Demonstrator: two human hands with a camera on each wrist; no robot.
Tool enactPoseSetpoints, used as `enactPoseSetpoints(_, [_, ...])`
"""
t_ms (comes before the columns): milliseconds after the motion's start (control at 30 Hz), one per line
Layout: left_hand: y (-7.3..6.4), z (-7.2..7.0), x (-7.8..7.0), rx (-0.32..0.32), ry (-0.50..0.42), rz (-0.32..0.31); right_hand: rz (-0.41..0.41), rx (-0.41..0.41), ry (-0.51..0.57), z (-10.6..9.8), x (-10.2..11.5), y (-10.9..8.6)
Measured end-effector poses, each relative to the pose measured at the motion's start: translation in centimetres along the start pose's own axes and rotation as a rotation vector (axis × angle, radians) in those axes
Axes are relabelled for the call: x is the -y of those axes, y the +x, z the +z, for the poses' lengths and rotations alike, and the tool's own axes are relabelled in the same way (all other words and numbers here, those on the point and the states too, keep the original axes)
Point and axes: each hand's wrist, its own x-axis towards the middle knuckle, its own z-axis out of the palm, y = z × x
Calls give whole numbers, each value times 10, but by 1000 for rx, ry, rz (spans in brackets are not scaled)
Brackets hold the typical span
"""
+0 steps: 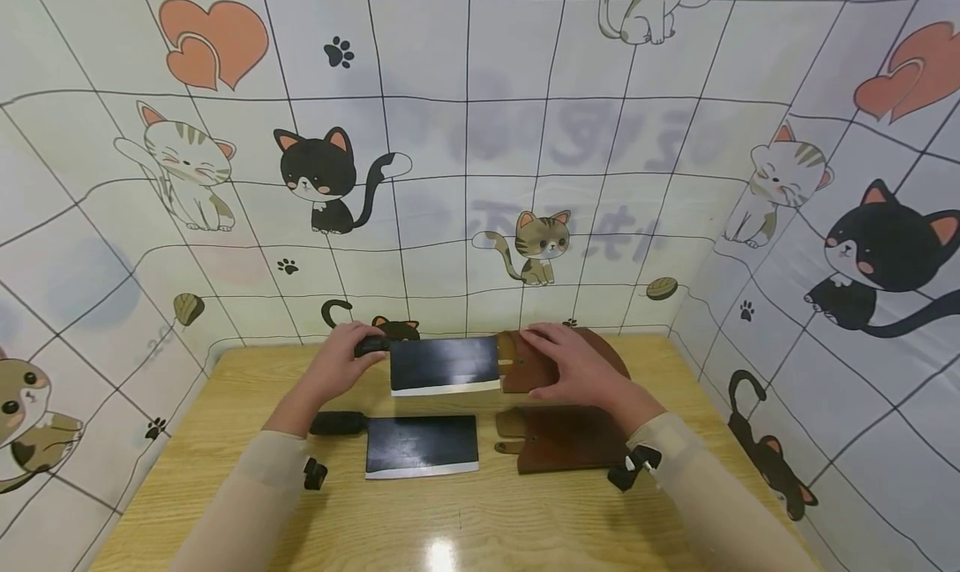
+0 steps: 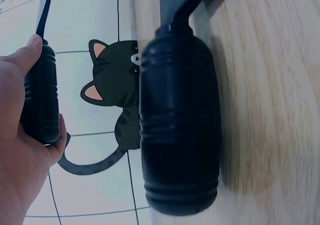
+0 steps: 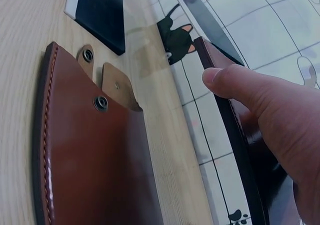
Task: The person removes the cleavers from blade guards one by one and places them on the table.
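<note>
My left hand (image 1: 341, 365) grips the black handle of a cleaver (image 1: 445, 365), raised over the far part of the table. In the left wrist view its handle (image 2: 42, 97) lies in the palm, thumb along it. My right hand (image 1: 577, 362) holds a brown leather knife sheath (image 1: 522, 365) by its edges, thumb on the near edge in the right wrist view. The blade's far end meets the sheath's mouth; how much is inside I cannot tell. Below lie a second cleaver (image 1: 422, 444) and a second brown sheath (image 1: 573, 440), its snap strap unfastened (image 3: 86, 55).
The wooden table (image 1: 375, 526) carries everything. Behind and on both sides stands a white gridded cloth wall (image 1: 450, 138) with cartoon cats. The lying cleaver's black handle (image 2: 180, 125) points left, close beneath my left wrist.
</note>
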Motion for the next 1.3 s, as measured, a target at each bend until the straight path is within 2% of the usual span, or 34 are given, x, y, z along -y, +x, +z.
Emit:
enactPoseSetpoints(300, [-8,-11,13,-4,3,-14,85,33,18,-5,-11,-5])
enactPoseSetpoints(633, [-8,-17,20,32,-1,-49,91,54,37,-8,-19,-5])
enactPoseSetpoints(800, [-6,-15,26,52,10,-63,68,57,25,-1,-26,-4])
enactPoseSetpoints(1200, [-2,1,36,62,7,-35,112,128,51,15,-25,5])
enactPoseSetpoints(1300, [-1,4,38,72,3,-47,129,152,53,20,-27,8])
